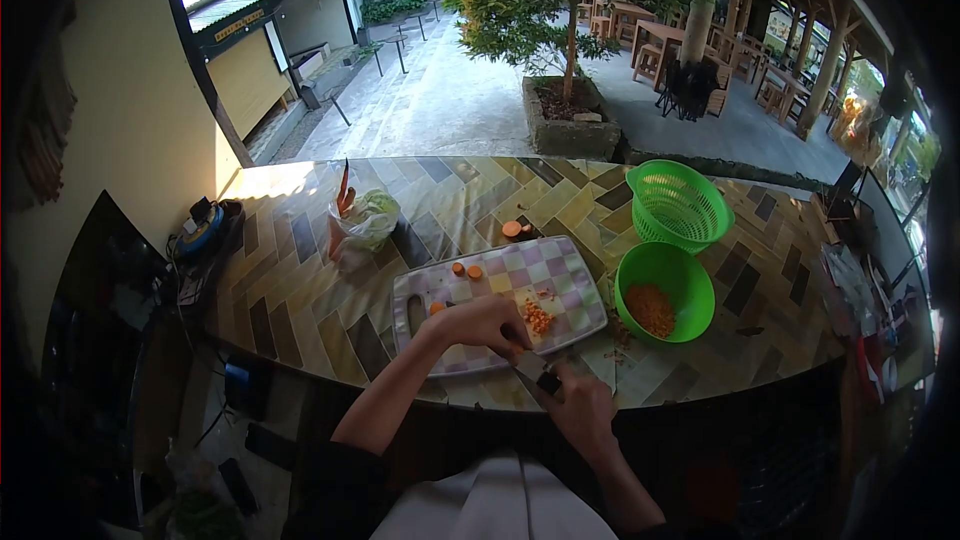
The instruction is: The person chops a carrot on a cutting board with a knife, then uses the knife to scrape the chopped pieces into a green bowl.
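Observation:
My right hand [580, 405] is wrapped round the dark handle of a knife [530, 366], its blade pointing up and left at the near edge of the cutting board [560, 270]. Just left of the blade, my left hand [488, 323] is closed on a piece of carrot [517, 348], mostly hidden by the fingers. Diced carrot [538, 318] lies in a small heap on the checked board, right of my left hand. A few carrot chunks [474, 272] rest farther back on it, and another chunk [437, 308] lies near my left wrist.
A green bowl [700, 290] with chopped orange bits stands right of the board, a green colander [690, 205] behind it. Larger carrot pieces [513, 229] lie beyond the board. A plastic bag [372, 220] of vegetables sits at the back left. Cables and devices [205, 230] occupy the left edge.

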Action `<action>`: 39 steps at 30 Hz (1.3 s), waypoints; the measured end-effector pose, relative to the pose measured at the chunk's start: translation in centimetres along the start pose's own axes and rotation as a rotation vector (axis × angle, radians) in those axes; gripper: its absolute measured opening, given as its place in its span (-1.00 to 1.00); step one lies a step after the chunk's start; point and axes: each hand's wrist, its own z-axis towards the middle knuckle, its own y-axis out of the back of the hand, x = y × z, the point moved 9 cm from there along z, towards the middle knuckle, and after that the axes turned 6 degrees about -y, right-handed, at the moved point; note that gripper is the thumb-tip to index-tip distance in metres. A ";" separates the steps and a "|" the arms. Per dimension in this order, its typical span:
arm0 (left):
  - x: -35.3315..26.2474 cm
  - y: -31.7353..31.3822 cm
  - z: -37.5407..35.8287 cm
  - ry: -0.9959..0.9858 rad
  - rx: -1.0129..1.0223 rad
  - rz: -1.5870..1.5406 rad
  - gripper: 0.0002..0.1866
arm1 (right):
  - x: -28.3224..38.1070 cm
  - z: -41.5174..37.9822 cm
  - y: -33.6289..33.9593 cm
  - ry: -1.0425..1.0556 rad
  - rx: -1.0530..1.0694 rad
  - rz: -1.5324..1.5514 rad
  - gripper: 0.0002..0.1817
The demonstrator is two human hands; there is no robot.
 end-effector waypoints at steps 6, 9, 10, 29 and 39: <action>-0.4 0.9 0.3 -0.066 -0.021 -0.017 -0.77 | -0.3 -0.9 0.1 0.016 0.049 0.071 -0.68; 0.1 3.2 -0.2 0.019 -0.159 0.033 -0.79 | -1.0 -1.3 0.7 -0.019 0.043 0.109 -0.65; 0.3 4.1 -0.6 0.071 -0.216 0.044 -0.80 | -1.6 -1.4 0.8 -0.052 0.047 0.154 -0.65; 4.2 0.8 -1.8 -0.145 -0.421 0.313 -0.72 | -8.0 -2.3 2.8 -0.245 -0.173 0.519 -0.70; 4.8 1.5 -0.9 -0.186 -0.301 0.158 -0.66 | -7.8 -2.5 2.9 -0.264 -0.131 0.539 -0.70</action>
